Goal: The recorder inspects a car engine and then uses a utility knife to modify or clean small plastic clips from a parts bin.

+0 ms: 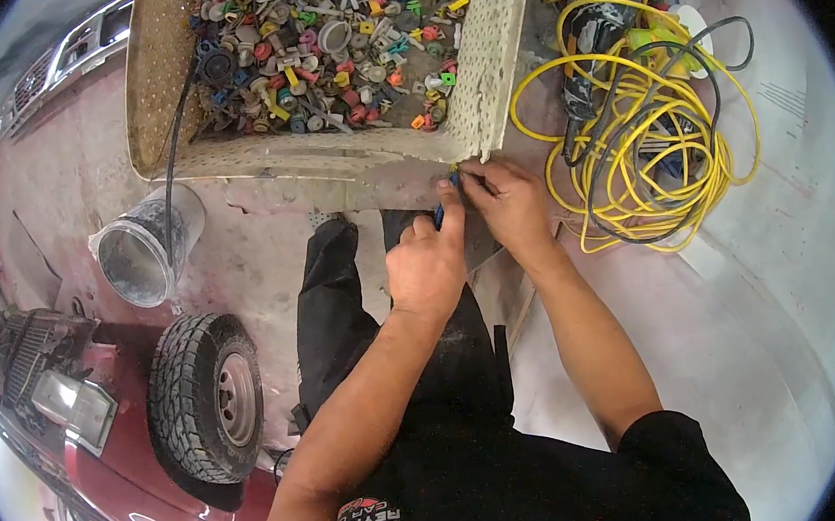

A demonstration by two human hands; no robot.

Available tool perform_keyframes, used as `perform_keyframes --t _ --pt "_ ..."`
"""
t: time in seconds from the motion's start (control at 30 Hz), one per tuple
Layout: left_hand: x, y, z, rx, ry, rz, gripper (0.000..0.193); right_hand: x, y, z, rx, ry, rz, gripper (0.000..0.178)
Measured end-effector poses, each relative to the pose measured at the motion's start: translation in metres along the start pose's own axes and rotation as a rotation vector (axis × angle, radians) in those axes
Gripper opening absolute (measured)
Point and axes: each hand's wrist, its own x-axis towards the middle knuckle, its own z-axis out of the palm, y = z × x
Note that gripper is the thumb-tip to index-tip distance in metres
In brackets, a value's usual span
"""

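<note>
While left hand [426, 265] is curled around a slim blue tool [439, 217], right hand [513, 204] has fingertips pinched together just beside it; can't tell on what, too small. Just beyond both hands: bin [502, 41] of mixed plastic clips [337, 52]. Right of right hand: coiled yellow cord [619, 163]. Farther left of left hand: bucket [132, 260].

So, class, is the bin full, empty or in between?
In between: the bin holds many plastic clips, with bare wall showing above them.

Fisheye view from the head, facing down, close range
</note>
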Motion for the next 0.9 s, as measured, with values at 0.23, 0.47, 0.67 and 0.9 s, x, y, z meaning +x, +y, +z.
perform_keyframes --t 0.23,0.47,0.67,0.9 --pt "0.000 -0.001 -0.005 0.006 -0.056 -0.026 0.073 0.008 -0.008 -0.020 -0.039 0.069 0.018 0.015" --pt "0.000 -0.001 -0.003 -0.028 -0.045 -0.027 0.073 0.002 0.018 -0.022 -0.327 0.137 -0.252 0.024" --pt "-0.001 -0.003 -0.005 -0.071 0.003 -0.037 0.072 -0.010 0.005 -0.015 -0.401 0.228 -0.391 0.032" --pt "0.001 -0.008 -0.003 -0.115 0.045 -0.018 0.063 0.003 0.007 -0.008 -0.379 0.134 -0.385 0.024"
